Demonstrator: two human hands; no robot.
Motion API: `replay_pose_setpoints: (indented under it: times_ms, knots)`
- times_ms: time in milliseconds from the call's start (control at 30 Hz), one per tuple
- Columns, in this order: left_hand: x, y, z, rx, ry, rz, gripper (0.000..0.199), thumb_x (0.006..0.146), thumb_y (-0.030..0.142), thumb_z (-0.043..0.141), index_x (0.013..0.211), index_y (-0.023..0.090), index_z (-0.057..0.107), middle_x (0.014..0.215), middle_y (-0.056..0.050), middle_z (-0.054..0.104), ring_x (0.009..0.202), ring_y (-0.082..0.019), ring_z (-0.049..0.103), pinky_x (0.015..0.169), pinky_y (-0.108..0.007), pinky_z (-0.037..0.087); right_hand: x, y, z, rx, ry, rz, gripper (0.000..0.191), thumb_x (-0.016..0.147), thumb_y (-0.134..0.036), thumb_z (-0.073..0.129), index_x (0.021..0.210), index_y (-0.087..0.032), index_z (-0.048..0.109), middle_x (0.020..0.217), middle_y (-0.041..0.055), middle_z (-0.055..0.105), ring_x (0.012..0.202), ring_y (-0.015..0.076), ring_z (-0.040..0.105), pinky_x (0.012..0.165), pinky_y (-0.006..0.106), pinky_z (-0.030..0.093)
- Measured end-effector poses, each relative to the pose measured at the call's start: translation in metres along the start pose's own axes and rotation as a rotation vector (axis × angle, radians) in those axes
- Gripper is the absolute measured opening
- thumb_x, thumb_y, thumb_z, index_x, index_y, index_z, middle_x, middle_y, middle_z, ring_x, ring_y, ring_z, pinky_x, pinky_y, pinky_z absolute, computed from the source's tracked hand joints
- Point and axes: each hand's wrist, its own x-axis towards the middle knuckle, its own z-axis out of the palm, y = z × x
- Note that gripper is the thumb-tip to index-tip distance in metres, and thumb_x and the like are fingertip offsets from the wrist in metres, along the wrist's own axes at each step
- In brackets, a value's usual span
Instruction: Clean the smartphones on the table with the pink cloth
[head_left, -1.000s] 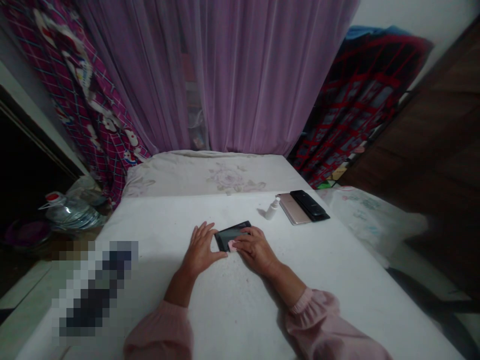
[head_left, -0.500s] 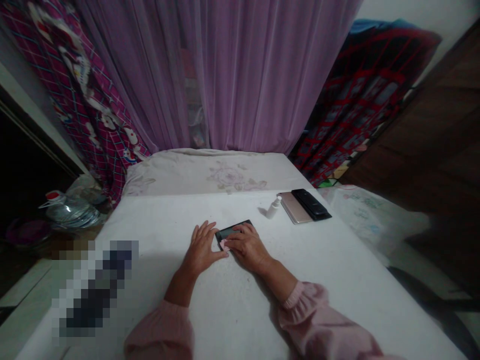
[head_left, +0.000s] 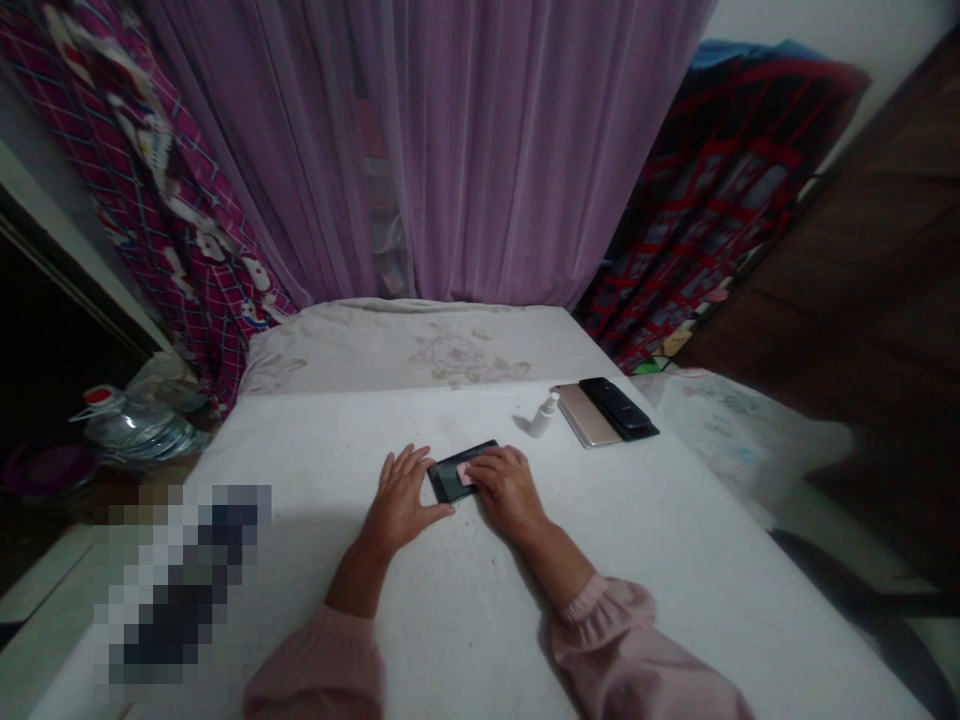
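Note:
A black phone point(head_left: 448, 482) lies flat and slightly slanted on the white table point(head_left: 465, 620). At its left end is my left hand point(head_left: 403, 503), fingers spread, with the thumb and forefinger framing the phone's edge. My right hand point(head_left: 511, 492) is over the phone's right part, its fingers pressing a small pink cloth point(head_left: 465, 474) onto the screen. A small white spray bottle point(head_left: 544, 415) stands upright beyond my right hand. Farther right lie a gold device point(head_left: 588, 415) and a black phone or case point(head_left: 618, 408), side by side.
Purple curtains point(head_left: 495, 150) hang behind the table. A large clear bottle with a red cap point(head_left: 135, 425) is beyond the left edge. Clear plastic sheeting point(head_left: 720, 430) lies at the right. A pixelated patch covers the table's left front.
My right hand has moved right along the phone with the pink cloth, uncovering more of the screen's left part. My left hand has stayed almost in place.

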Motion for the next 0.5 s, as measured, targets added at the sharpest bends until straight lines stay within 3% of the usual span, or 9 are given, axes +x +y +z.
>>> replay_pose_setpoints:
  times_ms: [100,200,333,500]
  knots:
    - [-0.001,-0.001,0.001,0.002,0.008,0.002,0.057,0.066,0.044,0.078,0.114,0.023,0.055,0.138,-0.011,0.052,0.136,-0.033,0.036,0.113,-0.056,0.019,0.006,-0.013,0.011,0.057,-0.015,-0.05,0.02,0.084,-0.019,0.064,0.099,-0.029,0.072,0.102,0.0008,0.073,0.104,0.0218,0.055,0.097,0.043,0.031]
    - [-0.001,-0.002,0.001,-0.006,0.027,0.006,0.056,0.067,0.046,0.077,0.114,0.024,0.057,0.138,-0.011,0.053,0.136,-0.032,0.036,0.114,-0.056,0.019,0.01,0.003,0.006,0.022,0.02,0.014,0.019,0.085,-0.018,0.063,0.097,-0.029,0.073,0.1,0.0022,0.073,0.102,0.0229,0.056,0.096,0.045,0.033]
    - [-0.001,-0.002,-0.001,-0.026,0.033,0.014,0.054,0.071,0.051,0.073,0.115,0.023,0.06,0.134,-0.011,0.057,0.133,-0.032,0.041,0.113,-0.056,0.019,0.008,0.038,-0.012,-0.029,0.212,0.203,0.019,0.088,-0.019,0.057,0.091,-0.024,0.075,0.094,0.0067,0.073,0.092,0.0252,0.061,0.085,0.044,0.044]
    - [0.0,0.001,-0.005,-0.04,0.023,-0.006,0.044,0.082,0.052,0.062,0.115,0.023,0.065,0.127,-0.01,0.062,0.127,-0.03,0.048,0.112,-0.056,0.02,-0.009,0.039,-0.019,0.03,0.348,0.166,0.024,0.092,-0.024,0.051,0.103,-0.021,0.071,0.102,0.0082,0.071,0.093,0.0214,0.063,0.082,0.037,0.05]
